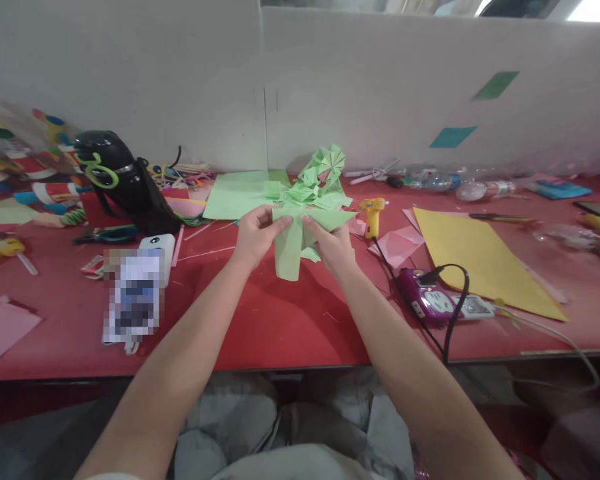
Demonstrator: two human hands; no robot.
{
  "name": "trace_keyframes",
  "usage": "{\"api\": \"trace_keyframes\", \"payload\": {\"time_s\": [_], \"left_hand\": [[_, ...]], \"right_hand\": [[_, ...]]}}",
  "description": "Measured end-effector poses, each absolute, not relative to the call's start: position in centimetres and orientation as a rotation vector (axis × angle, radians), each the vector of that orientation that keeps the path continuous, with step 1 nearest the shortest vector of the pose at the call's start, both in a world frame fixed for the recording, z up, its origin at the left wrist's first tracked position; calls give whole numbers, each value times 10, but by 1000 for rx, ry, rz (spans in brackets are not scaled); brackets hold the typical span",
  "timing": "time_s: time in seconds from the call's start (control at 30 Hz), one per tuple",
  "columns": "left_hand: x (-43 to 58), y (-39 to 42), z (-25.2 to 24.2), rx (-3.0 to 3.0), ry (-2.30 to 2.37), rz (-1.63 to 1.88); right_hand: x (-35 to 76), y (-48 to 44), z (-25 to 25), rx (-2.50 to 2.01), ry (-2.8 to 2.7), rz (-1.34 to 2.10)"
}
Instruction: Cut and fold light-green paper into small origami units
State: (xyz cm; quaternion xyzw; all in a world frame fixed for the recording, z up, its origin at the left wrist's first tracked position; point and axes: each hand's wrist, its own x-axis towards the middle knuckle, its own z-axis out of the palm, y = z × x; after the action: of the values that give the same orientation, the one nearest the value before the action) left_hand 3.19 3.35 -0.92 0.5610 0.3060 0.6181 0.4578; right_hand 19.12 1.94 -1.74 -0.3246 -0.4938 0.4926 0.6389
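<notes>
A piece of light green paper point(289, 250), partly folded, is held between my two hands above the red table. My left hand point(257, 233) pinches its left side with the thumb on top. On the right, my right hand point(333, 243) grips it the same way, thumb pressed near the middle; a pointed flap sticks out past those fingers. Just behind lie several folded green paper pieces point(307, 190), with a round pleated one point(329, 162) at the back. Flat green sheets point(240, 190) rest to their left. The fingers under the paper are hidden.
A yellow glue gun point(373, 217) stands right of my hands, its cord running to a purple power strip point(425, 300). Yellow paper point(480, 257) and pink paper point(397, 245) lie at right. At left are a black bottle-shaped object point(125, 180), pliers point(107, 235) and a phone point(135, 293).
</notes>
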Motion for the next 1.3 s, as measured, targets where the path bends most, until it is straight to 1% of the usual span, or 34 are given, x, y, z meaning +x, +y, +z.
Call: {"api": "trace_keyframes", "payload": {"time_s": [0.5, 0.7, 0.93, 1.13, 1.3], "left_hand": [[36, 29, -6, 1370, 835, 1549], [35, 30, -6, 1395, 853, 1540], [36, 28, -3, 1444, 800, 1600], [33, 14, 15, 1524, 770, 1552], [25, 8, 23, 1654, 724, 1538]], "right_hand": [[191, 19, -17, -743, -1117, 1119], [191, 19, -17, -750, -1149, 1064], [192, 16, -9, -777, -1205, 903], [200, 12, 0, -873, -1314, 715], [204, 13, -1, -872, -1301, 698]]}}
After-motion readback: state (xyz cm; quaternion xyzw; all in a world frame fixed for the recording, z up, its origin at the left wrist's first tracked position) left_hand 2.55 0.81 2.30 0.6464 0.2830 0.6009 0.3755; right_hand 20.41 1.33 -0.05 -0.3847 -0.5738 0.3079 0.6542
